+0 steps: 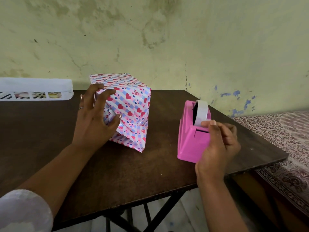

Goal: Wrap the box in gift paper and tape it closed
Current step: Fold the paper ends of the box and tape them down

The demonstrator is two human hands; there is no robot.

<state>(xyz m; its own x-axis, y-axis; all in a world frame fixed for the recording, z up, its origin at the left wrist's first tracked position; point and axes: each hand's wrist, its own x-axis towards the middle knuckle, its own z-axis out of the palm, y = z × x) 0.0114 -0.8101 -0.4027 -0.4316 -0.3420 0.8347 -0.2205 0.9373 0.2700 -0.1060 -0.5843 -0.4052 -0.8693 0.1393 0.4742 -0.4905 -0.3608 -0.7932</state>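
The box (130, 104), covered in pink, blue and white heart-patterned gift paper, stands on the dark wooden table (133, 173) near its far edge. My left hand (95, 118) presses flat on the folded flaps at the box's near left end, fingers spread over the paper. To the right stands a pink tape dispenser (192, 136) with a white tape roll (201, 113) in it. My right hand (219, 144) is wrapped around the dispenser's front right, the thumb tip touching the tape where it leaves the roll.
A white perforated plastic basket (35, 89) sits at the table's far left edge. A stained yellow-green wall rises right behind the table. At the right, beyond the table's edge, lies a patterned cloth-covered surface (287, 144). Folding metal table legs show below.
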